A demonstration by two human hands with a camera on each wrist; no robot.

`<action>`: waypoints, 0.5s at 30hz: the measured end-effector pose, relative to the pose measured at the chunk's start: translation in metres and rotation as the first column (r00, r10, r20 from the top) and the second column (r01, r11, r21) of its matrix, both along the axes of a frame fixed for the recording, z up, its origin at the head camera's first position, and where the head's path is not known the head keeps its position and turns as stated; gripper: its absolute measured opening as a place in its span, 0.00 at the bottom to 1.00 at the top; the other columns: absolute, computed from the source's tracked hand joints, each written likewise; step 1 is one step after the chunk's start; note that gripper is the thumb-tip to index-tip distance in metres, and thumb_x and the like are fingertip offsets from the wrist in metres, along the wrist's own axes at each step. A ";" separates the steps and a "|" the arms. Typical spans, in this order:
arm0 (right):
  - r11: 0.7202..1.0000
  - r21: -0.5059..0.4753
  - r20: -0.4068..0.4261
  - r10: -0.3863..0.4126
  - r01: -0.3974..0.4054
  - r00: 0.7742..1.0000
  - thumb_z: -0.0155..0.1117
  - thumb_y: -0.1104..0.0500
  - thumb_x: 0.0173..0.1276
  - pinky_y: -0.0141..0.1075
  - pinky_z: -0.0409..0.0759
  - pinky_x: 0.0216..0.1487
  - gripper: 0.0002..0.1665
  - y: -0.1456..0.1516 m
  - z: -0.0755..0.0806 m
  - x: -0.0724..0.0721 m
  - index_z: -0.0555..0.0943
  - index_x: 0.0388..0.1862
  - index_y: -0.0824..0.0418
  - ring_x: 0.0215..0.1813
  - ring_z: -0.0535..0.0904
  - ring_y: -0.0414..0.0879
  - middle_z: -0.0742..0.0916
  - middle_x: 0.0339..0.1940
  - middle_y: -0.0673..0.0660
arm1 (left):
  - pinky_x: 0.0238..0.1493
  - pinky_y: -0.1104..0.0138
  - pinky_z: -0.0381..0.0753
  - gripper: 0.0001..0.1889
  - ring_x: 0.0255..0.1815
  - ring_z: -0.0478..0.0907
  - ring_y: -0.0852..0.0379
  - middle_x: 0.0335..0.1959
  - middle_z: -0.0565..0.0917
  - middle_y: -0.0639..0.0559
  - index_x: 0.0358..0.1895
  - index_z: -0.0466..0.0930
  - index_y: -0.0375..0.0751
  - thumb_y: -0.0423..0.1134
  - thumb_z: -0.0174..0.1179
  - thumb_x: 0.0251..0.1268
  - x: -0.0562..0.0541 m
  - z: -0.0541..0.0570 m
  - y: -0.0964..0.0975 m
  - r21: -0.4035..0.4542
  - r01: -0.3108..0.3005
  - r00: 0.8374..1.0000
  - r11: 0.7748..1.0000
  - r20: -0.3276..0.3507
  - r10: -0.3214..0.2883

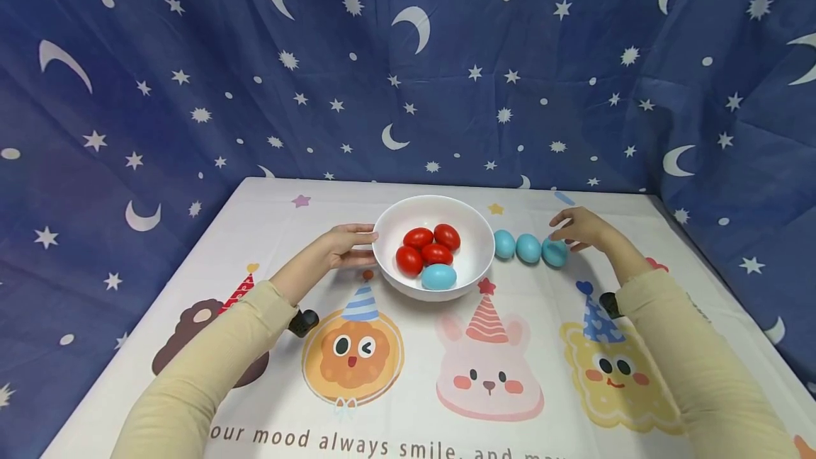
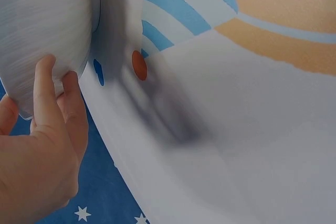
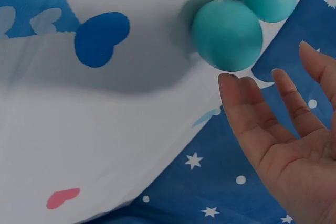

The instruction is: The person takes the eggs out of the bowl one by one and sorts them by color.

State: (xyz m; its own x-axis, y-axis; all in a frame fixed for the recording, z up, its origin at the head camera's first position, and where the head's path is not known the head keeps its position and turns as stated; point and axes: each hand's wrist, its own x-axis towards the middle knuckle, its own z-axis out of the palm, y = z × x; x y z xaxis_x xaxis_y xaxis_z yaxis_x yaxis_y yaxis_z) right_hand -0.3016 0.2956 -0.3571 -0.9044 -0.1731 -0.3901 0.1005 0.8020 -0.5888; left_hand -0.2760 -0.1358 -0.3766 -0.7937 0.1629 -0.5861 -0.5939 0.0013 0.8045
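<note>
Only my head view shows red eggs [image 1: 437, 253] in the bowl [image 1: 474, 250]; left hand [image 1: 344, 241] grips it, right hand [image 1: 585, 227] spreads empty beside blue eggs [image 1: 528, 248].

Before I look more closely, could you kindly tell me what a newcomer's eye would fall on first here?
Probably the four red eggs in the bowl near the centre of the head view, with one blue egg in front of them. Next, perhaps, the three blue eggs lined up right of the bowl, the outermost beside the right hand; the left hand touches the bowl's left side. Behind hangs the starry cloth.
</note>
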 end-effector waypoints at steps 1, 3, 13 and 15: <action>1.000 -0.013 -0.002 0.003 -0.003 1.000 0.61 0.57 0.65 0.49 0.85 0.49 0.33 0.001 0.000 -0.001 0.65 0.61 0.75 0.55 0.73 0.67 0.72 0.54 0.75 | 0.36 0.70 0.88 0.28 0.49 0.77 0.49 0.68 0.65 0.41 0.71 0.61 0.46 0.34 0.54 0.69 0.000 0.000 0.000 -0.001 0.001 1.000 1.000 0.001 -0.001; 0.999 -0.037 -0.014 0.020 -0.021 1.000 0.65 0.54 0.63 0.45 0.87 0.45 0.32 0.004 -0.002 -0.004 0.68 0.58 0.74 0.50 0.76 0.63 0.75 0.50 0.72 | 0.36 0.70 0.88 0.28 0.52 0.76 0.48 0.68 0.65 0.41 0.71 0.61 0.46 0.34 0.54 0.69 0.000 0.001 0.000 -0.004 0.004 1.000 1.000 0.000 -0.004; 1.000 0.016 -0.052 0.020 -0.019 0.998 0.59 0.59 0.67 0.48 0.86 0.47 0.29 -0.015 0.016 0.008 0.65 0.60 0.75 0.51 0.74 0.64 0.75 0.49 0.72 | 0.38 0.70 0.88 0.28 0.56 0.75 0.46 0.67 0.66 0.40 0.71 0.61 0.46 0.34 0.53 0.69 0.000 0.001 0.001 -0.012 0.010 1.000 1.000 -0.008 -0.010; 1.000 0.007 -0.062 0.028 -0.027 0.998 0.59 0.59 0.66 0.47 0.86 0.47 0.29 -0.020 0.020 0.010 0.66 0.60 0.75 0.49 0.75 0.61 0.76 0.48 0.70 | 0.38 0.69 0.88 0.28 0.56 0.75 0.46 0.67 0.66 0.40 0.71 0.61 0.46 0.34 0.54 0.69 0.000 0.001 0.001 -0.010 0.007 1.000 1.000 -0.006 -0.007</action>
